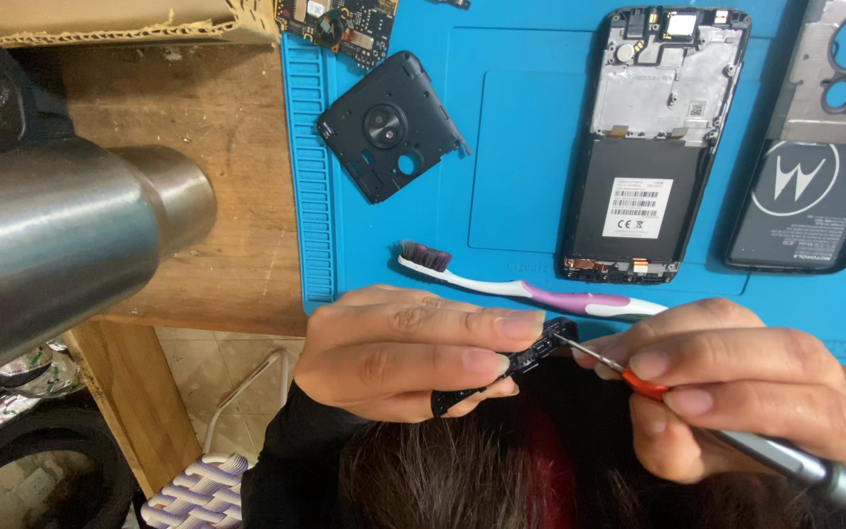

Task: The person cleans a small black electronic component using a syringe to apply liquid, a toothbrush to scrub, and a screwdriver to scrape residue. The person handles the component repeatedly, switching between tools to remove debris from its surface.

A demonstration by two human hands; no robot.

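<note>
Head view, looking down at a repair desk (pixel 217 264). The left hand (pixel 403 348) is closed on a small black plastic frame piece (pixel 501 372), pinching it between thumb and fingertips just in front of the blue work mat (pixel 531 127), near the desk's front edge. The right hand (pixel 736 382) is closed around a precision screwdriver (pixel 736 436) with an orange collar and grey handle; its thin tip meets the upper right end of the piece.

The piece is narrow and thin. It is probably light, fairly stiff, and liable to snap if bent, so a hold along its edges close to the worked end suits it best. Its long axis runs diagonally, from lower left to upper right, with the upper end pointing toward the screwdriver tip.

On the mat lie an opened phone chassis with battery (pixel 653 147), a black camera cover plate (pixel 389 122), a second back panel (pixel 820 167), a circuit board (pixel 340 24) and a toothbrush (pixel 531 284). A metal heat-gun nozzle (pixel 70 235) fills the left foreground.
</note>
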